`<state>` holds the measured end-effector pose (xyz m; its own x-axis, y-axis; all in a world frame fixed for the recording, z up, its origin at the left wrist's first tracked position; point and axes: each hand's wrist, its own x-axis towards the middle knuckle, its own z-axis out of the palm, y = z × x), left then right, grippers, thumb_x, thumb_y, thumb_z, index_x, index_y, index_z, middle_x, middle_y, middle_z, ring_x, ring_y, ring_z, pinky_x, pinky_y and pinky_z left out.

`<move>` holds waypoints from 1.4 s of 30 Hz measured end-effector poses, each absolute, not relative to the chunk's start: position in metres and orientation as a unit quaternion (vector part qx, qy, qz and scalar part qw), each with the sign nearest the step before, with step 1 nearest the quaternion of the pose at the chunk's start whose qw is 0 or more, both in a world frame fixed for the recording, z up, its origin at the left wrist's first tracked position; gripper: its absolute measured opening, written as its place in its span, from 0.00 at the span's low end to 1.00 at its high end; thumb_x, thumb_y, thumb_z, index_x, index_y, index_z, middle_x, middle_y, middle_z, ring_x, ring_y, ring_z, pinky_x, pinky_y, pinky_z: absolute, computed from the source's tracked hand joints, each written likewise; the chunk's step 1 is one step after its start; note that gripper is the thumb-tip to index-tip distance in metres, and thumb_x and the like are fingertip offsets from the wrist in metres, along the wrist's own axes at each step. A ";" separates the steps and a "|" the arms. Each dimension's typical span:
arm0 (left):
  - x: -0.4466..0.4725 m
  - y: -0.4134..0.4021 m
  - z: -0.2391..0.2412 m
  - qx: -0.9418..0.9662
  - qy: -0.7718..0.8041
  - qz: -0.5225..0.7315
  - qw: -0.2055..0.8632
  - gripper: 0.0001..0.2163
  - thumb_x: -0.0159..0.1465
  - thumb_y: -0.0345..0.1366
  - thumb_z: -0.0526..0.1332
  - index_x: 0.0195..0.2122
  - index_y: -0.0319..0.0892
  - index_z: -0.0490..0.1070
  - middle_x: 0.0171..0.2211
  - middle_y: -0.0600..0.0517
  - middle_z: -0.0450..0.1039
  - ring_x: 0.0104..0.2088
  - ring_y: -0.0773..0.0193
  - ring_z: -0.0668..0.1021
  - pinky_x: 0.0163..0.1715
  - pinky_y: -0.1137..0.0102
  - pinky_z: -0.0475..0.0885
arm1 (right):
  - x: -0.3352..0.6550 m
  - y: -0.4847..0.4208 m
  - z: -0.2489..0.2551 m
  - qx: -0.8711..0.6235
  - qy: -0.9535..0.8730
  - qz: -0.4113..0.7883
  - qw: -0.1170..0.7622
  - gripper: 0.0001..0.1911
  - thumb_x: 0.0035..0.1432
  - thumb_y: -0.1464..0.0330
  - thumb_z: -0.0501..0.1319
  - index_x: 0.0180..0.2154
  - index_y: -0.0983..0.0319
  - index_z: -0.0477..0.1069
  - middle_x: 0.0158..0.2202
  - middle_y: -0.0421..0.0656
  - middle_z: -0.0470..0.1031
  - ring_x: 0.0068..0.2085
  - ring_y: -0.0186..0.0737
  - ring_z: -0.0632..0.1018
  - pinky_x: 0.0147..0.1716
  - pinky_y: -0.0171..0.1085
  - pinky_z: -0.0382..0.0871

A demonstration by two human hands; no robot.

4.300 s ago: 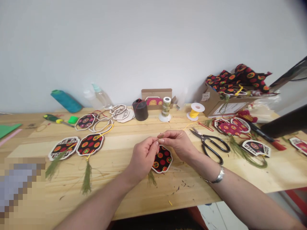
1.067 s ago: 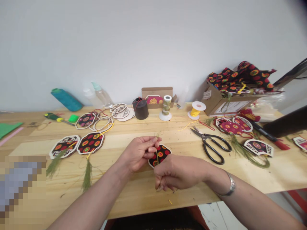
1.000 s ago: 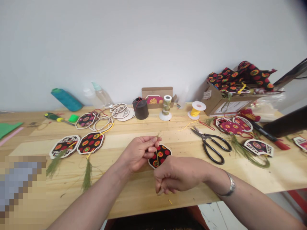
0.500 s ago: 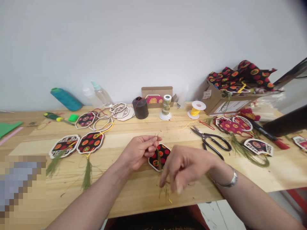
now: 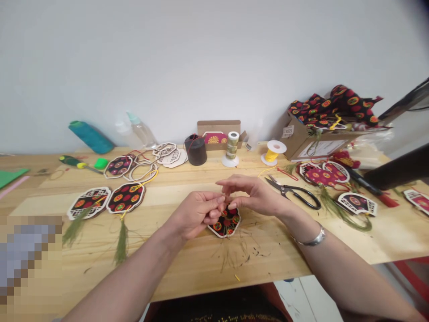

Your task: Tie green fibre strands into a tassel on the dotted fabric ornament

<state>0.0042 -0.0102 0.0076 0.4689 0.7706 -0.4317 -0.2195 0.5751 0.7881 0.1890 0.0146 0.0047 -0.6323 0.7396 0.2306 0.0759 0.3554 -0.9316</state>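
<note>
Black fabric dotted red and orange covers the one ornament (image 5: 225, 222) lying on the wooden table (image 5: 187, 264) at centre frame, loose green fibres (image 5: 231, 256) scattered just below it. Above it the left hand (image 5: 198, 215) and right hand (image 5: 253, 196) meet, fingertips pinched together on something too fine to make out. Two finished ornaments (image 5: 106, 201) lie at left; one pair of scissors (image 5: 295, 195) lies right; three spools (image 5: 231, 150) stand behind.

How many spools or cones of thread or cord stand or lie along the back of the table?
4. A teal cone lies at back left; a dark spool, a white-ended olive spool and a yellow cord spool stand mid-back. The cardboard box may hide more.
</note>
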 end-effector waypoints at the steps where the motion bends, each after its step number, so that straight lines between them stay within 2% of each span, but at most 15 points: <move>1: 0.004 -0.010 0.007 0.339 0.410 0.306 0.789 0.10 0.51 0.33 0.66 0.19 0.33 0.68 0.17 0.56 0.60 0.15 0.81 0.57 0.13 0.80 0.43 | 0.189 0.015 0.004 -0.262 -0.750 0.513 0.323 0.23 0.51 0.72 0.64 0.51 0.61 0.68 0.36 0.41 0.72 0.36 0.31 0.73 0.40 0.36 0.69; 5: 0.002 -0.010 0.006 0.343 0.407 0.282 0.798 0.07 0.49 0.32 0.67 0.25 0.32 0.72 0.19 0.54 0.64 0.15 0.81 0.58 0.13 0.80 0.45 | 0.189 0.016 0.005 -0.254 -0.753 0.535 0.287 0.18 0.52 0.74 0.63 0.47 0.61 0.72 0.35 0.41 0.70 0.36 0.31 0.72 0.38 0.35 0.69; 8: 0.001 -0.010 0.007 0.345 0.397 0.268 0.807 0.09 0.50 0.31 0.67 0.32 0.32 0.74 0.20 0.54 0.64 0.15 0.81 0.57 0.13 0.81 0.45 | 0.191 0.018 0.005 -0.253 -0.755 0.536 0.281 0.16 0.52 0.74 0.63 0.45 0.61 0.74 0.33 0.41 0.70 0.35 0.31 0.72 0.37 0.35 0.68; 16: 0.001 -0.009 0.009 0.334 0.386 0.255 0.821 0.08 0.53 0.30 0.65 0.34 0.34 0.72 0.20 0.56 0.64 0.14 0.82 0.58 0.12 0.82 0.46 | 0.189 0.017 0.000 -0.280 -0.739 0.512 0.338 0.04 0.52 0.70 0.64 0.32 0.63 0.77 0.28 0.39 0.70 0.30 0.29 0.71 0.32 0.33 0.67; 22: 0.002 -0.009 0.010 0.313 0.390 0.266 0.824 0.10 0.54 0.30 0.65 0.36 0.35 0.69 0.20 0.56 0.64 0.14 0.82 0.59 0.12 0.83 0.46 | 0.185 0.015 0.002 -0.295 -0.756 0.475 0.342 0.06 0.54 0.71 0.61 0.27 0.66 0.73 0.28 0.40 0.69 0.29 0.29 0.70 0.30 0.31 0.66; 36: 0.003 -0.009 0.007 0.300 0.367 0.280 0.835 0.08 0.54 0.28 0.65 0.35 0.35 0.70 0.21 0.57 0.63 0.16 0.81 0.59 0.12 0.83 0.46 | 0.181 0.010 0.008 -0.319 -0.802 0.390 0.321 0.07 0.55 0.75 0.57 0.26 0.66 0.70 0.27 0.39 0.68 0.28 0.29 0.69 0.30 0.31 0.64; 42: 0.002 -0.007 0.006 0.271 0.338 0.297 0.851 0.05 0.59 0.31 0.60 0.31 0.33 0.70 0.23 0.51 0.66 0.18 0.79 0.63 0.13 0.83 0.52 | 0.181 0.010 0.007 -0.325 -0.801 0.386 0.323 0.07 0.55 0.76 0.57 0.25 0.66 0.68 0.27 0.40 0.68 0.29 0.29 0.69 0.31 0.31 0.64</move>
